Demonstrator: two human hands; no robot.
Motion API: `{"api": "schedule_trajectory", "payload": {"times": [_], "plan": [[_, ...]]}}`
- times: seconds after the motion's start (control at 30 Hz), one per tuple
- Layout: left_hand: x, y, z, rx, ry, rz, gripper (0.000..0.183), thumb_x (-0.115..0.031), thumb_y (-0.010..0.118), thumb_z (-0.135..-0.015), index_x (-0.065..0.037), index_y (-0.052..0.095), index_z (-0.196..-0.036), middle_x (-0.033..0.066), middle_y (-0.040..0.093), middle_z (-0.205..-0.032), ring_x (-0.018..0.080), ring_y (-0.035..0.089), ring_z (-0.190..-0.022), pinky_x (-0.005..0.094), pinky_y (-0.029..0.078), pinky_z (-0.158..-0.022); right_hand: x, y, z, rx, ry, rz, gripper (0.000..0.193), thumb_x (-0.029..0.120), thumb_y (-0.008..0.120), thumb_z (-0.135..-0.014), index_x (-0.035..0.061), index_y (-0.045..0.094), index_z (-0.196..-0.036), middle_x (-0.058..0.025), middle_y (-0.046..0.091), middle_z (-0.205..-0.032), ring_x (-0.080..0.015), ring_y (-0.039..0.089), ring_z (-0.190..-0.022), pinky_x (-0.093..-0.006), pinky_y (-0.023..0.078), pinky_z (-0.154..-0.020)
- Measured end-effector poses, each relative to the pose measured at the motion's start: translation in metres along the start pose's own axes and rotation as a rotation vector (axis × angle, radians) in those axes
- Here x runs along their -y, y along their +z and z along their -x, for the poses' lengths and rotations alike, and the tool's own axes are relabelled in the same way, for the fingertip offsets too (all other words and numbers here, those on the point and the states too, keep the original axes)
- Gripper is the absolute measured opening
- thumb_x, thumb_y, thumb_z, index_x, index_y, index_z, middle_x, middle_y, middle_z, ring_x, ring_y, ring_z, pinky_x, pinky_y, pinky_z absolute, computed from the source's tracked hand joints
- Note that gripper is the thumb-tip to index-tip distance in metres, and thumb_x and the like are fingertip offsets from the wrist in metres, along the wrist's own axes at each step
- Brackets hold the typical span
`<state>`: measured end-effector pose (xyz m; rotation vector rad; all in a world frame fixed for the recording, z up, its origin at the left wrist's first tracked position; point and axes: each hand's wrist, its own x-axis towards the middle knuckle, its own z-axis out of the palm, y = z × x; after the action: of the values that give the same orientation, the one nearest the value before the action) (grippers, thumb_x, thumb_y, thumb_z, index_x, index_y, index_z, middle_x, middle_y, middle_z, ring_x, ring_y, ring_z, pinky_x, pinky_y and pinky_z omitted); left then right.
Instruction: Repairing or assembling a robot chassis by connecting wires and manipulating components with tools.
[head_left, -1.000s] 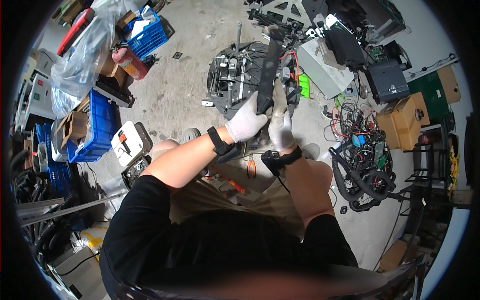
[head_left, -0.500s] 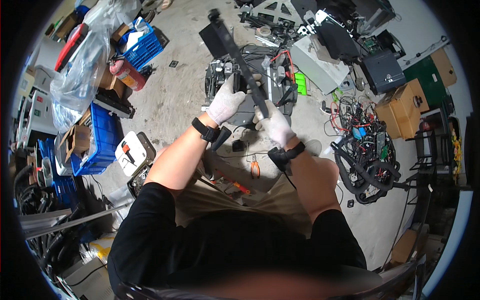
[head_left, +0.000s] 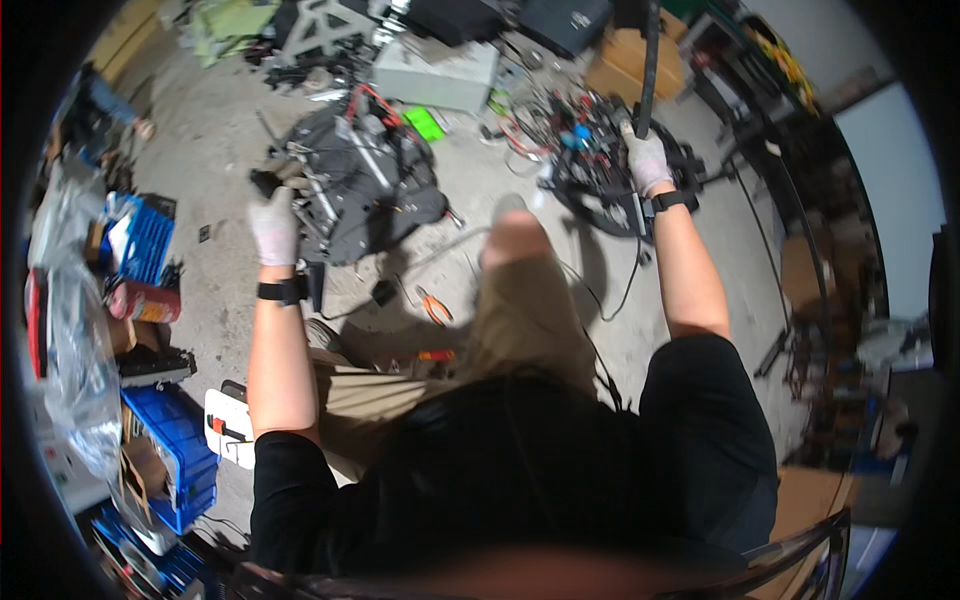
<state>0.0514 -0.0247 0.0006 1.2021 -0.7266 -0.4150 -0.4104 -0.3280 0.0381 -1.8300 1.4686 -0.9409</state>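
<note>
My right hand (head_left: 648, 163), in a pale work glove, is closed round the lower end of a long black bar (head_left: 651, 75). The bar stands almost upright in the view, above a pile of tangled cables (head_left: 590, 140). My left hand (head_left: 273, 228), gloved too, is at the left edge of a partly dismantled dark machine (head_left: 350, 205). Its fingers are curled by a small black piece (head_left: 265, 184); blur hides just what they grip. Orange-handled pliers (head_left: 434, 307) lie on the floor between my arms.
A pale metal box (head_left: 437, 77) and a bright green part (head_left: 424, 124) are beyond the machine. At the left stand blue crates (head_left: 178, 465), a red fire extinguisher (head_left: 145, 301) and clear plastic sheeting (head_left: 75, 345). A cardboard box (head_left: 632, 65) is behind the cables.
My view has turned to the right. My right hand has carried the black bar from over the machine to the cable pile, and my hands have moved far apart.
</note>
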Motion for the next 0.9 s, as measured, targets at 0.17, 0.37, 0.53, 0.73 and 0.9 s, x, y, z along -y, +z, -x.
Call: {"api": "schedule_trajectory", "payload": {"times": [0.17, 0.37, 0.53, 0.73, 0.9], "plan": [[0.024, 0.008, -0.019, -0.045, -0.055, 0.224, 0.043, 0.007, 0.046, -0.085, 0.009, 0.046, -0.128, 0.0215, 0.064, -0.116, 0.0224, 0.065, -0.095, 0.0312, 0.051, -0.087, -0.349, -0.146, 0.092, 0.048, -0.046, 0.552, 0.044, 0.039, 0.046, -0.1, 0.0104, 0.061, -0.071, -0.0052, 0.058, -0.057, -0.0208, 0.056, -0.046, -0.0378, 0.043, -0.045], [0.01, -0.049, 0.001, -0.142, -0.005, -0.002, 0.044, 0.007, 0.044, -0.085, 0.006, 0.046, -0.129, 0.0221, 0.063, -0.117, 0.0217, 0.065, -0.09, 0.0315, 0.052, -0.081, -0.416, -0.003, 0.304, 0.331, 1.458, -0.492, 0.027, 0.021, 0.05, -0.092, 0.016, 0.044, -0.067, -0.0013, 0.04, -0.051, -0.0199, 0.041, -0.04, -0.0365, 0.035, -0.04], [-0.015, -0.036, 0.007, -0.163, -0.014, 0.003, 0.043, 0.009, 0.046, -0.082, 0.005, 0.052, -0.124, 0.0182, 0.065, -0.115, 0.0184, 0.063, -0.086, 0.0267, 0.049, -0.078, -0.459, -0.056, 0.386, 0.227, 1.404, -0.552, 0.021, 0.026, 0.049, -0.096, 0.0103, 0.053, -0.082, -0.0022, 0.045, -0.054, -0.0206, 0.046, -0.042, -0.0357, 0.037, -0.039], [-0.129, -0.113, 0.009, -0.044, 0.267, 0.117, 0.039, 0.009, 0.044, -0.087, 0.006, 0.054, -0.124, 0.0179, 0.063, -0.115, 0.0242, 0.063, -0.102, 0.0338, 0.052, -0.088, -0.439, -0.064, 0.36, 0.142, 1.234, -0.214, 0.021, 0.026, 0.053, -0.093, 0.0089, 0.063, -0.087, -0.0029, 0.05, -0.059, -0.0185, 0.048, -0.045, -0.0336, 0.038, -0.042], [-0.185, -0.1, 0.024, 0.084, 0.386, 0.351, 0.03, -0.001, 0.049, -0.093, 0.002, 0.057, -0.122, 0.015, 0.064, -0.115, 0.0253, 0.062, -0.106, 0.0371, 0.049, -0.097, -0.477, -0.198, 0.262, 0.048, 0.306, 0.563, 0.023, 0.021, 0.053, -0.089, 0.0085, 0.072, -0.088, -0.0067, 0.061, -0.063, -0.0174, 0.058, -0.053, -0.0372, 0.042, -0.046]]}}
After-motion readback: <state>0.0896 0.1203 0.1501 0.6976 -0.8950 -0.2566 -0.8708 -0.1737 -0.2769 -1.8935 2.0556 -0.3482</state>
